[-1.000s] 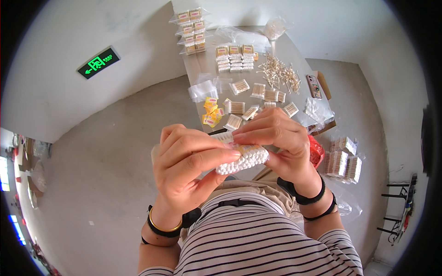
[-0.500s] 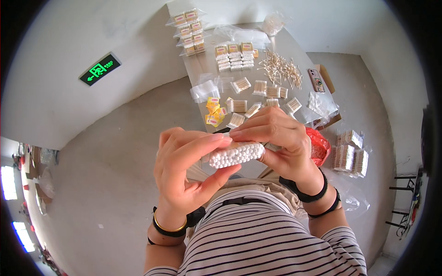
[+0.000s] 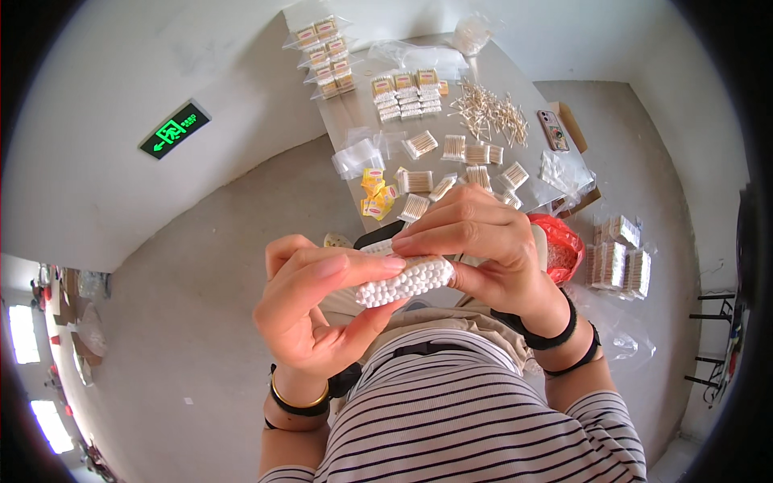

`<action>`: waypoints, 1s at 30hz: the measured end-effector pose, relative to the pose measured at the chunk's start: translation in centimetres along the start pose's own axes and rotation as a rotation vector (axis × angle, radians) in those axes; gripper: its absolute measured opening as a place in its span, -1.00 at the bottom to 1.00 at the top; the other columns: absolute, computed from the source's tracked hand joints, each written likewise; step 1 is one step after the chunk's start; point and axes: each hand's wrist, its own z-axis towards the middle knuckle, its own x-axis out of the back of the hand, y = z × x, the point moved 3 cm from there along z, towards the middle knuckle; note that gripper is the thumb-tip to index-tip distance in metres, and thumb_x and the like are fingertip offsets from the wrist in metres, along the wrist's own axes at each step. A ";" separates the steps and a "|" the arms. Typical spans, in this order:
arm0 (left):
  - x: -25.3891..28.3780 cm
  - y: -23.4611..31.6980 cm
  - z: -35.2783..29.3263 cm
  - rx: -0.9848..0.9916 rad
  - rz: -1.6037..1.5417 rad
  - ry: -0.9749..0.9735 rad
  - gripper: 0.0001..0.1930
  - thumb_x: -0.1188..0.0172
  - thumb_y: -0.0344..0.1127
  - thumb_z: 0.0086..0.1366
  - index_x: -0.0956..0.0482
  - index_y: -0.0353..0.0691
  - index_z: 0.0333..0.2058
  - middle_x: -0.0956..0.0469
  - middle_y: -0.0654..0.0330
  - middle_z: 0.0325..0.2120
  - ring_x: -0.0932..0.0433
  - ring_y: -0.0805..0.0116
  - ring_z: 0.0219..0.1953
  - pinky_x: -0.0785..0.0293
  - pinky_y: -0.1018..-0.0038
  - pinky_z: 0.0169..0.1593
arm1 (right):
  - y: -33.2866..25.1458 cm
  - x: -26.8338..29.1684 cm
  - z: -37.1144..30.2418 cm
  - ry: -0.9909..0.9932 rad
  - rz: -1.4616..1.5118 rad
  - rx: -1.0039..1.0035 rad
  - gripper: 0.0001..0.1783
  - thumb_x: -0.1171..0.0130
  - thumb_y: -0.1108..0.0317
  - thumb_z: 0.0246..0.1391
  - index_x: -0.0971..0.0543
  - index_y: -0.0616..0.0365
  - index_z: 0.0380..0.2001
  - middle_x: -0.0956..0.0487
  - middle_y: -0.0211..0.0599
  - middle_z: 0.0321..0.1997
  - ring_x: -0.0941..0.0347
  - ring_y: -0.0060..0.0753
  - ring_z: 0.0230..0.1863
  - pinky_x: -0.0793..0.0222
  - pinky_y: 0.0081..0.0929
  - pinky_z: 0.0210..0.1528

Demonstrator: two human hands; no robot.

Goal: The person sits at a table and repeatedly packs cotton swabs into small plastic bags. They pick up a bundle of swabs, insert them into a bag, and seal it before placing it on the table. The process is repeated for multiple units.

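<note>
Between my two hands, above my lap, is a pack of cotton swabs (image 3: 405, 282) with its white tips turned toward me. My left hand (image 3: 310, 302) pinches its left end, index finger along the top edge and thumb underneath. On the right end my right hand (image 3: 483, 249) is closed, its thumb at the side and fingertips on the top edge. Part of the pack's far side is hidden by the fingers. Just beyond my hands, several small swab bundles (image 3: 416, 182) lie on the grey table (image 3: 354, 121), near yellow printed cards (image 3: 375, 196).
Loose swabs (image 3: 489, 113) are heaped on the table, with stacked packs (image 3: 407, 95) and a phone (image 3: 553, 130) nearby. More packs stand in a tall stack (image 3: 326, 56) at the back left. Right of me are a red bag (image 3: 562, 249) and bundled packs (image 3: 618, 262).
Both hands have shifted slightly left with the pack of cotton swabs. My left index finger now reaches straighter along its top. The view has shifted a little.
</note>
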 end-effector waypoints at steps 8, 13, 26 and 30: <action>0.1 0.1 -0.2 -0.012 0.016 0.008 -0.28 -0.54 -0.47 0.05 -0.39 -0.19 0.18 -0.77 0.26 -0.29 -0.66 0.44 -0.34 -0.21 0.42 -0.15 | -1.9 0.6 0.5 0.004 -0.047 0.072 -0.72 -0.36 0.21 0.15 -0.70 0.19 -0.18 -0.71 -0.26 -0.17 -0.62 -0.26 -0.16 -0.46 -0.34 -0.11; -0.1 0.2 -0.3 -0.002 -0.103 0.003 -0.25 -0.54 -0.48 0.05 -0.38 -0.21 0.21 -0.77 0.21 -0.30 -0.68 0.43 -0.30 -0.23 0.42 -0.12 | -2.0 1.0 0.3 0.020 0.007 0.058 -0.72 -0.43 0.29 0.00 -0.74 0.05 -0.16 -0.70 -0.43 -0.18 -0.58 -0.35 -0.18 -0.40 -0.39 -0.12; -0.1 -0.4 -0.8 0.046 -0.067 0.001 -0.28 -0.47 -0.45 0.11 -0.32 -0.23 0.23 -0.72 0.14 -0.24 -0.65 0.39 -0.24 -0.25 0.36 -0.01 | -1.5 0.9 0.2 0.002 -0.016 0.054 -0.64 -0.31 0.28 0.22 -0.62 0.21 0.03 -0.68 -0.21 -0.06 -0.59 -0.25 -0.10 -0.45 -0.28 -0.02; -1.1 -2.2 -2.2 0.418 -0.362 0.307 -0.29 -0.43 -0.46 0.18 -0.25 -0.26 0.26 -0.63 0.14 -0.15 -0.59 0.45 -0.13 -0.36 0.44 0.00 | 2.2 -2.9 -1.6 0.082 0.308 -0.251 -0.55 -0.32 0.23 0.23 -0.54 0.26 0.08 -0.62 -0.27 -0.08 -0.54 -0.44 -0.13 -0.41 -0.38 -0.06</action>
